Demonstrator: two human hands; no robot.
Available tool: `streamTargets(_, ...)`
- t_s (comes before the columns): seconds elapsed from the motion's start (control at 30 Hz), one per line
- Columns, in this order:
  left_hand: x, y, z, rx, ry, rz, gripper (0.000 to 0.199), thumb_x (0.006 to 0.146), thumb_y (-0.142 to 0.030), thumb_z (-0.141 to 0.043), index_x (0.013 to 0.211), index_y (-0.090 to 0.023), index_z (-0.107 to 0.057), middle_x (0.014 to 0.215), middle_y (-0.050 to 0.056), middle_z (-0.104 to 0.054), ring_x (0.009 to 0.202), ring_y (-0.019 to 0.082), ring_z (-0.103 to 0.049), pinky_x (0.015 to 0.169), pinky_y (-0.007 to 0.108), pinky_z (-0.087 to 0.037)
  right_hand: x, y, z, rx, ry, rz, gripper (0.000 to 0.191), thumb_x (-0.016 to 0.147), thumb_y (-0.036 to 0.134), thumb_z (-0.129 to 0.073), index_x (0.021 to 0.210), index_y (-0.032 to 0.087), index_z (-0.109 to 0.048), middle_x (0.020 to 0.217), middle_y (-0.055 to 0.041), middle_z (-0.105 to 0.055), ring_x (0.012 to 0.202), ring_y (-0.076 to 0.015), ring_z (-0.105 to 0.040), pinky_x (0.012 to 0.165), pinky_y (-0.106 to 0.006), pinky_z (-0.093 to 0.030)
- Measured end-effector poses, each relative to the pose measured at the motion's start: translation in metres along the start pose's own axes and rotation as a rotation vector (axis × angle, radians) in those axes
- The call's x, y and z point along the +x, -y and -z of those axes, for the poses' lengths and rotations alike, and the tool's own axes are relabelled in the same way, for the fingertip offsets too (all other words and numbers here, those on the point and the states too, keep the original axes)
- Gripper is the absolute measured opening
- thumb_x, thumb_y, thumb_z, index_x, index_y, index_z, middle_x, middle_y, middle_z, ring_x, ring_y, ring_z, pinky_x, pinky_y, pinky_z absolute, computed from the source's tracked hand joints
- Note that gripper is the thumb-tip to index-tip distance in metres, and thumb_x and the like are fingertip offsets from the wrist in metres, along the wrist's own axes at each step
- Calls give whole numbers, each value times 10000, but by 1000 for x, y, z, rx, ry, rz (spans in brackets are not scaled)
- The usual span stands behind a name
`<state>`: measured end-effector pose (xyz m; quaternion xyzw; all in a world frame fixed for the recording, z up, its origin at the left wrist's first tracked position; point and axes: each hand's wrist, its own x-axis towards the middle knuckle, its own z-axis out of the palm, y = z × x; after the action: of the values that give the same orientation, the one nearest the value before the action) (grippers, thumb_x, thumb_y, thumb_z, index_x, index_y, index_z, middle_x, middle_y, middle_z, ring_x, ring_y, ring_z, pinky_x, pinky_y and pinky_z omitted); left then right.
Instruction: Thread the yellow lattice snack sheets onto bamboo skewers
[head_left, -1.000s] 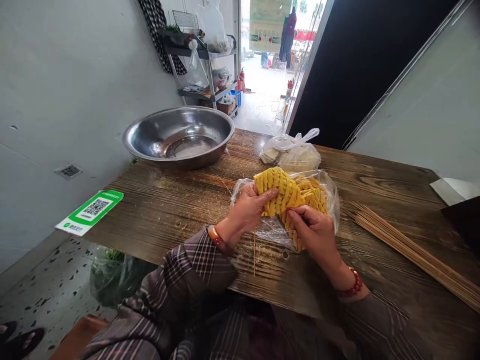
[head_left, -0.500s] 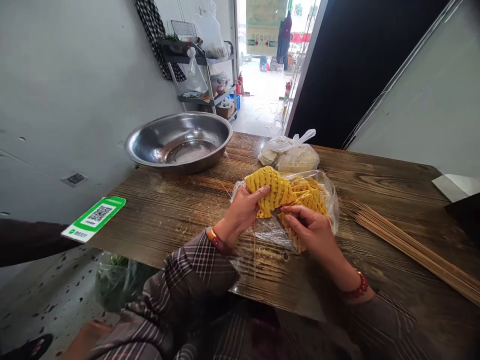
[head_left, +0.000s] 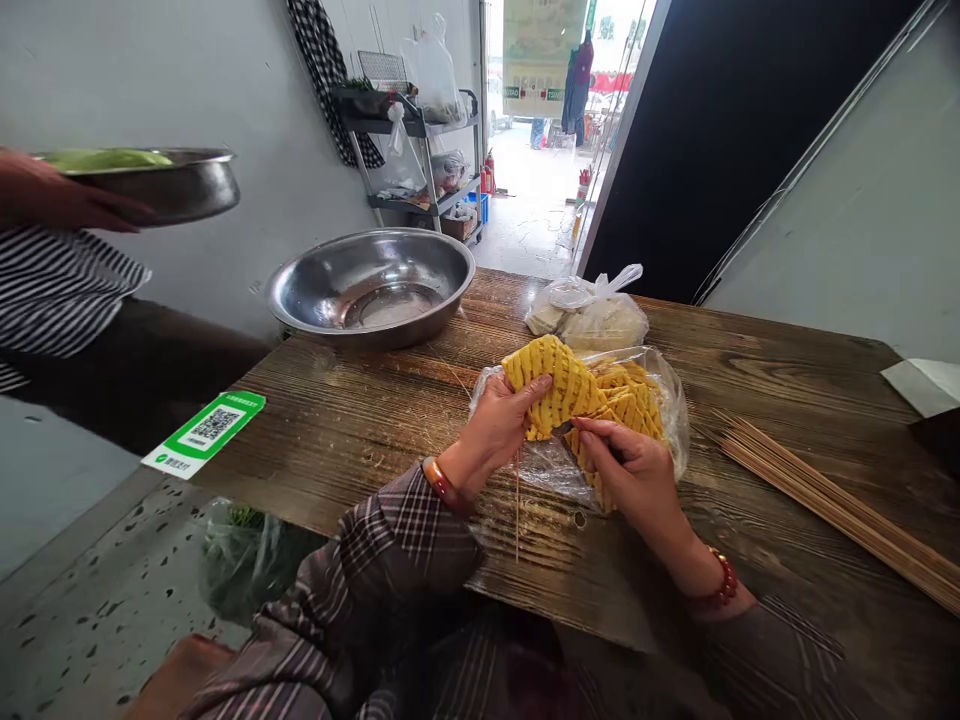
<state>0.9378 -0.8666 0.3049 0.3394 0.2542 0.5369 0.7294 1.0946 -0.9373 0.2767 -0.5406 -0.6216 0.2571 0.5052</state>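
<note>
My left hand (head_left: 499, 420) grips a yellow, slit-cut piece of food (head_left: 551, 385), possibly tofu, thumb on top. A thin wooden skewer (head_left: 517, 515) points down from beneath that hand; how far it enters the piece is hidden. My right hand (head_left: 634, 465) is closed in a pinch at the piece's lower right edge, and what lies between its fingertips is too small to make out. More yellow slit pieces (head_left: 634, 400) lie behind my right hand on a clear plastic bag (head_left: 675, 410).
On the wooden table (head_left: 360, 420) stand a large steel basin (head_left: 375, 335), a tied bag of pale pieces (head_left: 600, 315), a bundle of skewers (head_left: 825, 500) and a green QR-code card (head_left: 206, 432). At left, a co-worker's hand (head_left: 82, 195) carries a metal pan (head_left: 195, 190) with something green.
A co-worker with a metal pan has come into view at the left. The whole view has shifted slightly. My hands keep nearly the same hold at the yellow piece.
</note>
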Motion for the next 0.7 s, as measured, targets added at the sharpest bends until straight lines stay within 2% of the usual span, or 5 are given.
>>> streamTargets(0.2,-1,2,-3,-3,-7,5,441,610,-273,-900,994,-145,-728,963,65,-777,917,242,-735,901,400,-578,-2,-1,-2,-20,-9,-12,238,911,336,-602,1001,188,-765,595,21,-644,512,-119,-575,530,-248,-465)
streamTargets(0.43,-2,4,-3,-26,4,40,428,618,-260,-897,995,-146,-727,976,67,-775,965,253,-728,939,413,-566,0,-1,-1,-32,-23,35,208,913,326,-598,908,181,-748,574,28,-630,504,-114,-568,528,-240,-459)
streamTargets(0.7,0,-7,-1,-68,-14,34,404,632,-292,-887,973,-136,-735,959,75,-779,974,259,-726,925,390,-571,0,0,0,-62,-26,83,184,920,305,-596,912,194,-743,613,24,-665,520,-113,-591,546,-236,-478)
